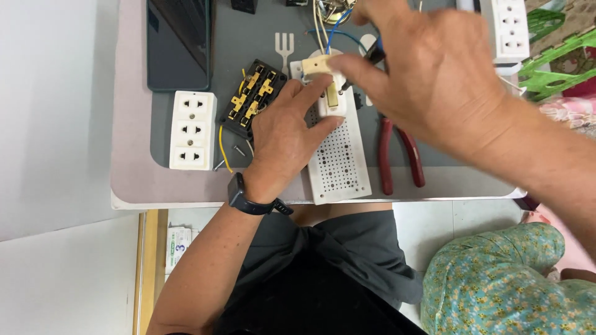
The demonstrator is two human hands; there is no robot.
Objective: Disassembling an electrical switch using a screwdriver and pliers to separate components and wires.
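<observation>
Two hands meet at upper centre: left hand (282, 139) steadies the white plug piece (329, 93) on the perforated board (338, 161); right hand (428, 68) pinches its cream top. Black socket insert (254, 99) lies opened, unassembled.

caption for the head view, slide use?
Two hands hold a small plug part over a perforated white board, pliers alongside.

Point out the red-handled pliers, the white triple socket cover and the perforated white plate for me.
Red-handled pliers (413, 155): head view, right handle.
White triple socket cover (192, 130): head view, middle outlet.
Perforated white plate (339, 167): head view, holed face.
</observation>
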